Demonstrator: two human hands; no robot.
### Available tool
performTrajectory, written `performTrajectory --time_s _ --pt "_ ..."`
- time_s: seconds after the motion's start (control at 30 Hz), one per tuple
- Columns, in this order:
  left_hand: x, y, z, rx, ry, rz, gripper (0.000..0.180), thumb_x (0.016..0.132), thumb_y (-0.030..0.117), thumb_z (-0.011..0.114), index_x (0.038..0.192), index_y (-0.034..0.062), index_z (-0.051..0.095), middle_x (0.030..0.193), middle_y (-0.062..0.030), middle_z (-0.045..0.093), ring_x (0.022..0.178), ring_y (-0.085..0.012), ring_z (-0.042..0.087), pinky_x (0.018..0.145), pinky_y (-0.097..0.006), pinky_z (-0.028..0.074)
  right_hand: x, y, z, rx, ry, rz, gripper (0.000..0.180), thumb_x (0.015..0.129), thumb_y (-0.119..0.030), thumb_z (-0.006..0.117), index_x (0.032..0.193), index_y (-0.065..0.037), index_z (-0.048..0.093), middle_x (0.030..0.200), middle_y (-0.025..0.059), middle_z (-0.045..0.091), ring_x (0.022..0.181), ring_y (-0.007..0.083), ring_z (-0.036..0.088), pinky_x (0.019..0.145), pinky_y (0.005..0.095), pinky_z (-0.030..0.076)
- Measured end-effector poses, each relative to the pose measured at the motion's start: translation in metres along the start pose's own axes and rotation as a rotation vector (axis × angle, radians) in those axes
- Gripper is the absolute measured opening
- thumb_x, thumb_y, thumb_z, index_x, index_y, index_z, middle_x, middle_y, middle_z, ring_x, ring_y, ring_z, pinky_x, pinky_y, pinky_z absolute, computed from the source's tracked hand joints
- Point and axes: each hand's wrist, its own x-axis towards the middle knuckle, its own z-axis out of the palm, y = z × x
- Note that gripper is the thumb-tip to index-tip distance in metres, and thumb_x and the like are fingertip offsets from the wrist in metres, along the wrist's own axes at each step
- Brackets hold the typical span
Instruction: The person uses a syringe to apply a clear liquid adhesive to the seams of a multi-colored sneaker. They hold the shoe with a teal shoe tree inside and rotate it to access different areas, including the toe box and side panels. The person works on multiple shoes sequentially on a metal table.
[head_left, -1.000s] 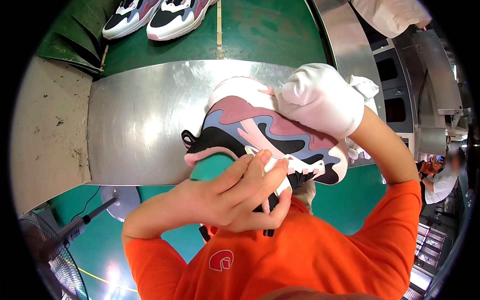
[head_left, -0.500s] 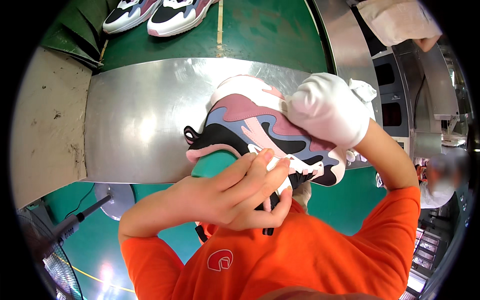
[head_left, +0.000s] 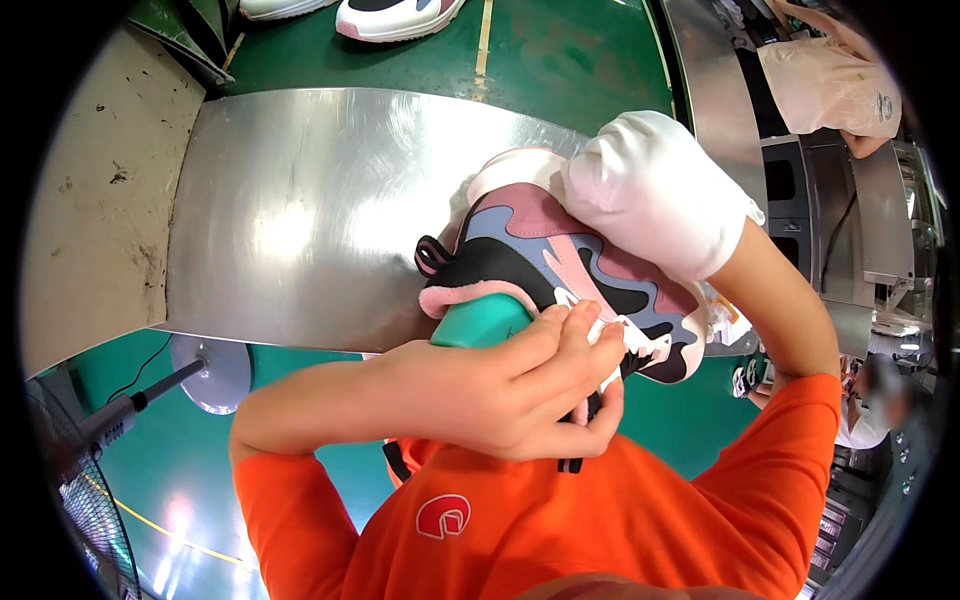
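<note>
A multicoloured sneaker (head_left: pixel 570 265) in mauve, blue-grey, black, pink and white lies tilted over the bench's near edge. Inside its collar sits a teal shoe last (head_left: pixel 480 320). My left hand (head_left: pixel 530 395), bare, pinches the sneaker around its white eyelet edge and tongue, fingers curled. A white cloth-like covering (head_left: pixel 690 225) wraps my right hand (head_left: pixel 625 180) down to the wrist and hides its fingers. That rounded, covered hand presses against the sneaker's far side, along the sole and mauve panel.
The metal bench (head_left: pixel 300 220) stretches left to a stained beige panel (head_left: pixel 100 180). Beyond it, more sneakers (head_left: pixel 395 18) rest on a green surface. A fan (head_left: pixel 95 510) stands at lower left. Another person (head_left: pixel 830 90) is at upper right, and one more sits blurred at far right.
The view has shifted a little. My right hand has slid along the sneaker toward its heel, covering more of the sole edge. My left hand keeps its grip and moves right with the sneaker.
</note>
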Motion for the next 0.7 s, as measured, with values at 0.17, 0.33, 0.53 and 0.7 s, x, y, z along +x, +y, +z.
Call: performTrajectory --time_s 0.17,0.33,0.53,0.7 --pt "0.003 -0.003 0.000 -0.002 -0.012 0.044 0.024 0.083 0.018 0.061 0.107 0.0181 0.055 0.110 -0.0101 0.069 0.096 -0.0249 0.068 0.084 -0.031 0.053 -0.005 -0.005 -0.003 -0.004 0.065 0.019 0.013 0.070 -0.018 0.068 0.067 -0.007 0.062 0.063 0.0069 0.061 0.062 0.0227 0.066 0.054 0.0339 0.051" --pt "0.008 -0.005 -0.002 -0.024 0.003 0.015 0.026 0.082 0.016 0.062 0.107 0.0172 0.056 0.112 -0.0114 0.068 0.097 -0.0258 0.068 0.083 -0.031 0.053 -0.007 0.002 -0.003 0.004 0.062 0.079 0.010 0.072 -0.019 0.067 0.069 -0.010 0.065 0.063 0.0065 0.061 0.062 0.0229 0.065 0.054 0.0350 0.050" --pt "0.008 -0.008 -0.003 -0.040 0.002 0.023 0.027 0.082 0.015 0.062 0.108 0.0159 0.056 0.113 -0.0128 0.068 0.098 -0.0262 0.068 0.083 -0.031 0.053 0.004 0.026 -0.003 0.178 0.243 0.144 0.009 0.072 -0.019 0.067 0.074 -0.012 0.071 0.064 0.0054 0.063 0.060 0.0235 0.064 0.055 0.0352 0.051" --pt "0.001 -0.008 -0.004 -0.024 -0.025 0.057 0.025 0.085 0.017 0.059 0.109 0.0147 0.055 0.115 -0.0133 0.068 0.099 -0.0279 0.067 0.088 -0.034 0.052 0.033 0.018 0.019 -0.004 0.139 0.007 0.017 0.066 -0.010 0.067 0.058 -0.007 0.053 0.058 0.0114 0.053 0.056 0.0320 0.055 0.054 0.0378 0.047"
